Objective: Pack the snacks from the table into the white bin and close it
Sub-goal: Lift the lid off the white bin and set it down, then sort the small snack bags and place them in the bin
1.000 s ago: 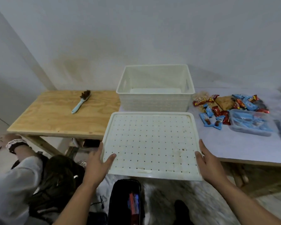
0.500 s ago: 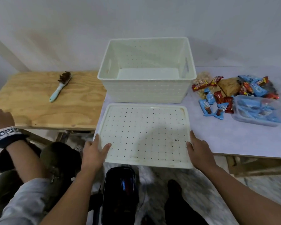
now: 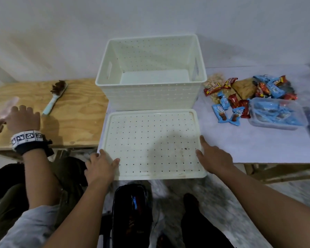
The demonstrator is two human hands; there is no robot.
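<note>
The left hand [image 3: 99, 164], at lower centre-left of the frame, grasps the near left corner of the lid [image 3: 153, 143], thumb lying on top and the other fingers hidden under the rim. The right hand [image 3: 214, 157], lower centre-right, presses against the lid's near right edge with fingers spread along the side; whether any curl beneath cannot be told.

The lid is white, flat, dotted with rows of small holes and a little stained, and it lies at the centre of the frame with its near edge overhanging the white table [image 3: 249, 144]. Just behind it, at upper centre, stands the white bin [image 3: 150, 76], open, perforated, with slot handles at both ends.

The snacks [image 3: 240, 99] lie in a heap at the right of the frame, blue and red wrappers; one red wrapper reads "beng-beng", the rest are too blurred to read. A clear tub [image 3: 276, 113] holds more blue packets, and its right side is smeared by the wide-angle edge.

At the left of the frame, another person's hand [image 3: 22, 119] with a patterned wristband rests on a wooden table [image 3: 75, 108] near a brush [image 3: 55, 96].
</note>
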